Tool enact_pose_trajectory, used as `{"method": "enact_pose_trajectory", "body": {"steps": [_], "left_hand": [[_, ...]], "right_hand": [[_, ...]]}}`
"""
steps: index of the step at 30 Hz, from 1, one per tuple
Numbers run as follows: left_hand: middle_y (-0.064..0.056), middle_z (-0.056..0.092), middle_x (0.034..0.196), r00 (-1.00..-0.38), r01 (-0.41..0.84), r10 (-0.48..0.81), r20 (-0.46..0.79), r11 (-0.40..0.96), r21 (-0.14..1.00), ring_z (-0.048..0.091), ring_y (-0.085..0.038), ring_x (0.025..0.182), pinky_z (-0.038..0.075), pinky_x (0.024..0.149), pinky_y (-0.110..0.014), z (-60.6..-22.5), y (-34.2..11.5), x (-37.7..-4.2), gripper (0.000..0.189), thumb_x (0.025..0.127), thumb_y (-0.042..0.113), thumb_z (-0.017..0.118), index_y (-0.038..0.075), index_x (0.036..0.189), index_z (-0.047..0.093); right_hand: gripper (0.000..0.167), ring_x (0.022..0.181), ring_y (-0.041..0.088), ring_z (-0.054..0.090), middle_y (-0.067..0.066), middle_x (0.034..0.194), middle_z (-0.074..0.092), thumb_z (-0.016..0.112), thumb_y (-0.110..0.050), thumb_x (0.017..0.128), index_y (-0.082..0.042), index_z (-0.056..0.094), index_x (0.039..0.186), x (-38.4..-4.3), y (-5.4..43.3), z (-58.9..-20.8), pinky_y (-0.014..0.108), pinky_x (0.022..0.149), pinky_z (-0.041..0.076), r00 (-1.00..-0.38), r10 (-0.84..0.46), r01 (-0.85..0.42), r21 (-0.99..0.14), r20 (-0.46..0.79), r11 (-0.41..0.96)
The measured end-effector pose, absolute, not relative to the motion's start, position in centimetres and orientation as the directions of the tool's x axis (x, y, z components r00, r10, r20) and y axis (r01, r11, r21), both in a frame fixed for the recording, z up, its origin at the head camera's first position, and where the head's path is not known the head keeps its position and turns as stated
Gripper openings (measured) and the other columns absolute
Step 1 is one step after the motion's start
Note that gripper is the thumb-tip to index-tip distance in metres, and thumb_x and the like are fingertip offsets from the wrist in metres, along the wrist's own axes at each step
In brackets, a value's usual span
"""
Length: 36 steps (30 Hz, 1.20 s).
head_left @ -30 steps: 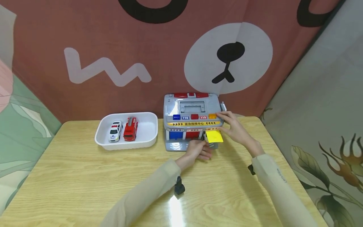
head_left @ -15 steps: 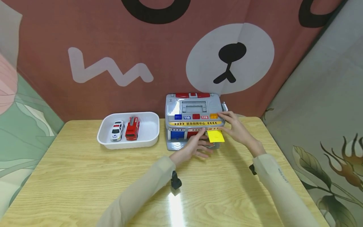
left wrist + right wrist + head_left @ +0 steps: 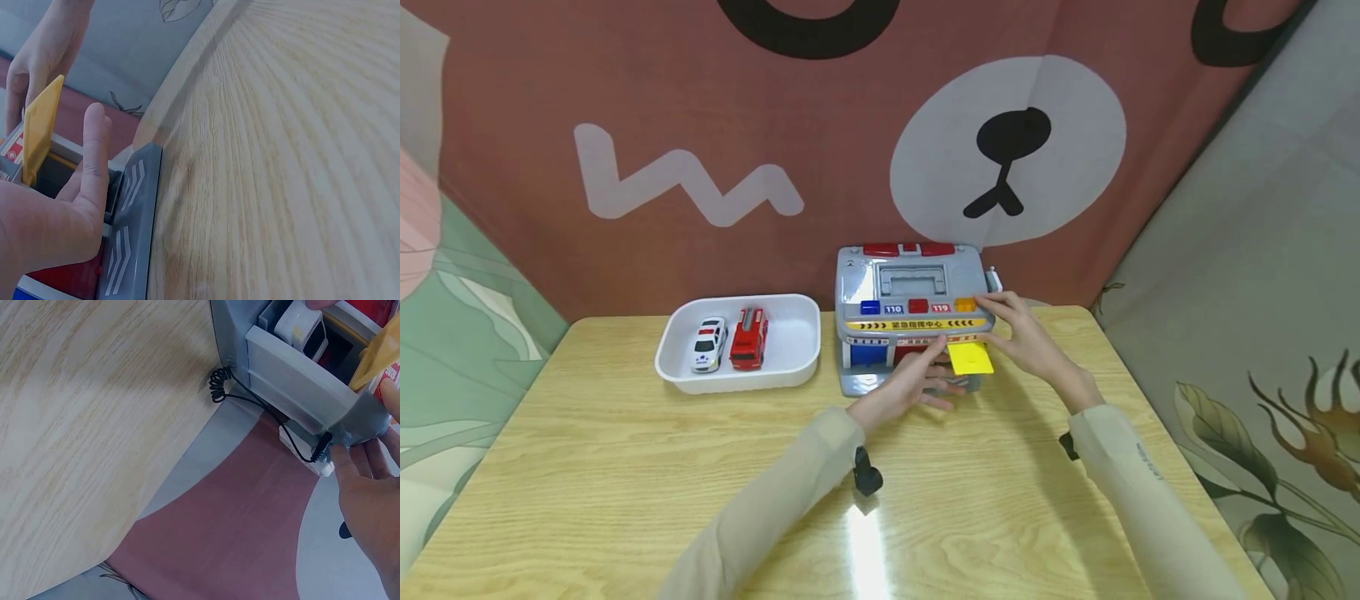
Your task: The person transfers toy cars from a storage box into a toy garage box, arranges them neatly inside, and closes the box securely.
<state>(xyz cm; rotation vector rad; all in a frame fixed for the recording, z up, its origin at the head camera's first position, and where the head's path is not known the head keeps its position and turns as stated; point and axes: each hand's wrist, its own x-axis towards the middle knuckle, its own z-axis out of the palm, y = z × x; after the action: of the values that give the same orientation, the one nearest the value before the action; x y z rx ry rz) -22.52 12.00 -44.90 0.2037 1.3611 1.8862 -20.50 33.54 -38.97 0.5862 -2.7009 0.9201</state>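
Note:
A grey toy emergency station [image 3: 917, 283] stands at the table's back with blue and red doors. Its yellow door [image 3: 971, 358] is swung up. My left hand [image 3: 912, 382] is at the front of that bay, fingers extended in the left wrist view. Inside the bay sits a white toy vehicle [image 3: 300, 328], seen in the right wrist view with a fingertip against its end. My right hand [image 3: 1026, 337] holds the station's right roof corner, thumb at the front edge and fingers on top beside the orange button [image 3: 965, 305].
Left of the station, a white tray [image 3: 797, 333] holds a white toy police car [image 3: 708, 345] and a red toy fire engine [image 3: 749, 339]. A coiled black cord [image 3: 220, 384] hangs at the station's right side. Patterned cloth [image 3: 700, 100] rises behind the table [image 3: 625, 467].
My left hand has shifted slightly and spread its fingers at the bay, thumb now raised by the yellow door. The right hand stays on the roof corner.

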Motion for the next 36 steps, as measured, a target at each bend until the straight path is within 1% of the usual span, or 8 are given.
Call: {"method": "enact_pose_trajectory", "body": {"steps": [7,13,17,20,24,27,30,36], "left_hand": [[-0.025,0.061,0.123,-0.702,-0.448,0.650,-0.290,-0.087,0.890,0.068,-0.033,0.095,0.057,0.073,-0.043,-44.6,11.2,-22.0,0.063,0.098,0.051,0.047,0.000,0.134,0.046],[-0.019,0.070,0.102,-0.816,-0.235,0.537,-0.215,0.033,0.972,0.065,-0.043,0.093,0.057,0.067,-0.047,-44.0,9.4,-20.7,0.041,0.102,0.027,0.050,-0.005,0.128,0.051],[-0.014,0.071,0.092,-0.853,-0.020,0.520,-0.054,0.071,0.997,0.066,-0.042,0.086,0.057,0.063,-0.048,-43.0,7.4,-20.0,0.033,0.101,0.022,0.052,-0.004,0.120,0.057],[-0.008,0.068,0.076,-0.867,0.198,0.485,0.117,0.120,0.973,0.066,-0.030,0.070,0.057,0.055,-0.044,-41.9,5.7,-20.0,0.024,0.100,0.018,0.053,-0.002,0.109,0.063],[0.000,0.059,0.066,-0.851,0.473,0.372,0.370,0.240,0.848,0.054,-0.013,0.057,0.049,0.051,-0.030,-40.7,3.7,-20.8,0.016,0.097,0.014,0.057,0.002,0.096,0.067],[0.003,0.056,0.071,-0.829,0.558,0.294,0.476,0.376,0.740,0.049,-0.010,0.063,0.041,0.053,-0.026,-40.3,2.7,-21.7,0.012,0.095,0.018,0.060,0.008,0.095,0.067],[-0.001,0.051,0.080,-0.816,0.566,0.266,0.513,0.545,0.618,0.047,-0.016,0.074,0.039,0.054,-0.029,-40.1,2.0,-22.7,0.020,0.093,0.028,0.061,0.010,0.099,0.063],[-0.015,0.045,0.120,-0.809,0.547,0.362,0.464,0.752,0.367,0.041,-0.029,0.104,0.040,0.080,-0.039,-40.3,0.6,-24.9,0.071,0.087,0.054,0.064,0.004,0.134,0.045]], "right_hand": [[0.061,0.122,0.037,0.040,0.021,0.135,0.038,0.072,-0.001,0.086,0.004,0.045,0.140,-20.7,33.3,-38.9,0.052,0.098,0.039,-0.902,-0.291,-0.425,-0.535,0.319,0.730],[0.061,0.121,0.038,0.041,0.022,0.134,0.038,0.072,-0.001,0.085,0.006,0.045,0.139,-21.0,33.5,-38.7,0.052,0.096,0.041,-0.902,-0.292,-0.424,-0.527,0.318,0.736],[0.061,0.119,0.038,0.042,0.023,0.133,0.038,0.072,0.000,0.085,0.008,0.045,0.139,-20.7,34.0,-38.4,0.053,0.096,0.041,-0.908,-0.283,-0.408,-0.497,0.308,0.766],[0.062,0.119,0.039,0.042,0.024,0.132,0.039,0.073,0.000,0.085,0.008,0.044,0.139,-20.4,34.4,-38.1,0.054,0.097,0.041,-0.911,-0.285,-0.400,-0.463,0.299,0.791],[0.063,0.118,0.039,0.042,0.024,0.131,0.039,0.073,-0.001,0.084,0.008,0.043,0.139,-20.3,34.6,-38.0,0.054,0.097,0.041,-0.910,-0.292,-0.400,-0.438,0.294,0.805],[0.064,0.119,0.040,0.042,0.024,0.131,0.039,0.073,-0.002,0.085,0.008,0.043,0.140,-20.5,34.4,-38.0,0.055,0.097,0.041,-0.915,-0.291,-0.392,-0.442,0.279,0.807],[0.064,0.120,0.039,0.042,0.023,0.132,0.039,0.073,-0.004,0.085,0.007,0.042,0.141,-20.7,34.1,-38.0,0.055,0.098,0.041,-0.922,-0.287,-0.378,-0.451,0.259,0.809],[0.064,0.118,0.036,0.039,0.022,0.133,0.039,0.073,-0.006,0.086,0.006,0.042,0.141,-20.9,33.4,-38.3,0.052,0.097,0.042,-0.923,-0.298,-0.380,-0.444,0.244,0.812]]}}
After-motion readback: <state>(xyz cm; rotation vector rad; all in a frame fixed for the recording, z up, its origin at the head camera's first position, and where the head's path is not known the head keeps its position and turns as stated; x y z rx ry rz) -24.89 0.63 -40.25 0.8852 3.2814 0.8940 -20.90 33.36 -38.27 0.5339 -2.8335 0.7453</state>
